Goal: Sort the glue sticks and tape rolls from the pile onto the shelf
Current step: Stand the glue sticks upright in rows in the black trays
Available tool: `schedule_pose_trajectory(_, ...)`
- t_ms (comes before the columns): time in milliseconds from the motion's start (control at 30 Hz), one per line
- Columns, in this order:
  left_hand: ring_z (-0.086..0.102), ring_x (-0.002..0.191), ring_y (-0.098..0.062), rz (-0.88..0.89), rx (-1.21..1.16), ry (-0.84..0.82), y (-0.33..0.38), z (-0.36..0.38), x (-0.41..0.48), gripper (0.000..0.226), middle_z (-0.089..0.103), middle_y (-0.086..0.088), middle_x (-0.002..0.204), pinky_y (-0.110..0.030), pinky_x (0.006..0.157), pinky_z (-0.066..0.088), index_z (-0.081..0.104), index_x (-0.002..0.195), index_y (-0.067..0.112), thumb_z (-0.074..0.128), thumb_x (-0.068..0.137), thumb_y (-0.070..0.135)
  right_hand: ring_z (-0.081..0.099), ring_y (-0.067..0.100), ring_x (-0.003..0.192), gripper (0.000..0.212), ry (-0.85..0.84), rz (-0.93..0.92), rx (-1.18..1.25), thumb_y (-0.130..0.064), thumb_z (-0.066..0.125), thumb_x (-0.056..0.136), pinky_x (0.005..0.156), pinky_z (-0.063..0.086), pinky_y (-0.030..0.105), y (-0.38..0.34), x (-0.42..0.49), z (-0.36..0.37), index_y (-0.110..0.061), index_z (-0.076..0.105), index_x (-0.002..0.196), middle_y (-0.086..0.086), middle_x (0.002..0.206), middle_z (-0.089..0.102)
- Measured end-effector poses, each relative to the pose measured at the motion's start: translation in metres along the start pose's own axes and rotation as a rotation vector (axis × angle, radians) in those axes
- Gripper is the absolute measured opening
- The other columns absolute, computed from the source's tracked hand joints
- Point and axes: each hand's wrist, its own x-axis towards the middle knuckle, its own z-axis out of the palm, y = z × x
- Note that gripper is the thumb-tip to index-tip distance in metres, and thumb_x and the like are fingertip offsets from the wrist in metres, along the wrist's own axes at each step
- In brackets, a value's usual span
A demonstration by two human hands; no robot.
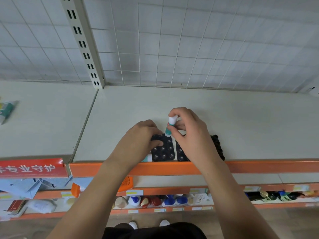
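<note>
My right hand point(191, 135) pinches a glue stick point(170, 127) with a white cap and a teal body. It stands upright with its lower end at the far edge of a black holder point(165, 152) full of round holes. My left hand point(139, 137) grips that holder's far left corner, thumb on top. A second black holder point(218, 147) lies to the right, mostly hidden under my right hand. Another glue stick point(148, 158) lies on its side by the shelf's front edge, partly under my left wrist. No tape rolls are visible.
The white shelf point(259, 126) has an orange front lip point(267, 167) and a wire grid back point(189, 49). A slotted upright post point(82, 44) divides it from the left bay, where a teal tube point(6, 110) lies. Bottles point(169, 200) fill the lower shelf.
</note>
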Motion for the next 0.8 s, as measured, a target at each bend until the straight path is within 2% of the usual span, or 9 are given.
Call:
schedule_pose_trajectory(233,0.057,0.099,-0.015,-0.006,-0.006,0.013,-0.001,0.003,0.001,0.026,0.061,0.006,0.107,-0.027,0.08,0.045,0.071,0.11,0.019,0.071,0.085,0.025,0.066,0.013,0.081,0.028,-0.029,-0.017,-0.008,-0.013,0.064,0.091,0.073,0.058,0.036,0.0,0.0,0.006,-0.027,0.049,0.11,-0.007,0.101,0.057)
schedule_pose_trajectory(433,0.058,0.096,-0.015,-0.028,-0.011,0.009,0.0,0.003,0.003,0.025,0.061,0.006,0.106,-0.023,0.076,0.042,0.071,0.108,0.019,0.071,0.084,0.027,0.065,0.013,0.086,0.03,-0.006,0.029,0.037,-0.01,0.066,0.09,0.074,0.057,0.032,0.0,-0.005,0.007,-0.028,0.049,0.107,-0.007,0.097,0.058)
schedule_pose_trajectory(533,0.059,0.096,-0.015,-0.035,-0.001,0.001,0.002,0.003,0.003,0.027,0.06,0.005,0.108,-0.022,0.076,0.04,0.071,0.11,0.019,0.071,0.085,0.028,0.065,0.016,0.085,0.029,-0.038,0.055,0.028,-0.01,0.065,0.091,0.075,0.057,0.035,-0.004,-0.003,0.004,-0.026,0.048,0.108,-0.003,0.099,0.059)
schedule_pose_trajectory(600,0.06,0.095,-0.014,-0.046,-0.047,0.002,0.002,0.0,0.001,0.032,0.06,0.005,0.111,-0.024,0.08,0.045,0.069,0.114,0.019,0.073,0.084,0.03,0.064,0.018,0.088,0.029,-0.065,0.064,0.001,-0.009,0.065,0.091,0.077,0.056,0.036,-0.009,-0.002,0.001,-0.025,0.048,0.11,-0.001,0.105,0.056)
schedule_pose_trajectory(700,0.059,0.089,-0.007,-0.075,-0.14,0.037,-0.002,-0.014,-0.007,0.049,0.055,0.007,0.116,-0.027,0.083,0.05,0.06,0.126,0.022,0.074,0.082,0.035,0.054,0.013,0.104,0.032,-0.027,0.046,-0.091,-0.013,0.069,0.089,0.085,0.048,0.017,-0.019,-0.008,-0.008,-0.026,0.055,0.114,-0.003,0.122,0.046)
schedule_pose_trajectory(733,0.058,0.088,-0.005,-0.076,-0.134,0.046,-0.005,-0.02,-0.012,0.049,0.054,0.009,0.115,-0.025,0.081,0.05,0.059,0.126,0.023,0.073,0.081,0.037,0.051,0.012,0.107,0.032,0.022,0.042,-0.109,-0.015,0.07,0.088,0.085,0.044,0.012,-0.023,-0.01,-0.013,-0.026,0.057,0.116,-0.002,0.126,0.044)
schedule_pose_trajectory(800,0.056,0.084,-0.003,-0.065,-0.106,0.023,-0.014,-0.033,-0.023,0.037,0.056,0.013,0.108,-0.023,0.076,0.049,0.064,0.114,0.027,0.072,0.081,0.041,0.049,0.01,0.103,0.032,0.122,0.023,-0.127,-0.019,0.068,0.09,0.082,0.04,0.008,-0.031,-0.014,-0.022,-0.024,0.059,0.12,-0.001,0.124,0.045)
